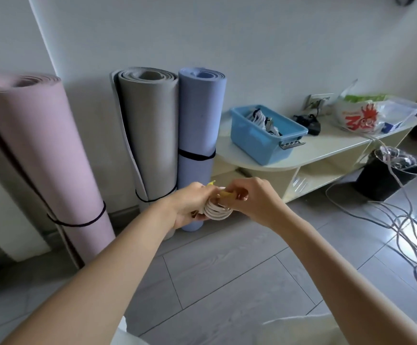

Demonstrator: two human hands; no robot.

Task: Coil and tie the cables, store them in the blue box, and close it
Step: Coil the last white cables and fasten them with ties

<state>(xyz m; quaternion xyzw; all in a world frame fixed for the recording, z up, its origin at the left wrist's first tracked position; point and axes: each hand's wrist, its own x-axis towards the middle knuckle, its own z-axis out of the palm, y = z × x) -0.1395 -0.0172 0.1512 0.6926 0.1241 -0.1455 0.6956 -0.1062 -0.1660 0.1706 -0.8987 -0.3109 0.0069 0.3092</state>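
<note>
Left hand (190,202) grips the coiled white cable (217,210); right hand (252,200) pinches a yellow tie (224,194) over it. Risk: a loosened pinch lets the loops spring apart. The open blue box (264,143), part-filled, sits on the tabletop (326,150) beyond the right hand.

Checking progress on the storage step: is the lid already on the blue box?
No, the blue box stands open on the shelf, with cables showing inside.
</note>
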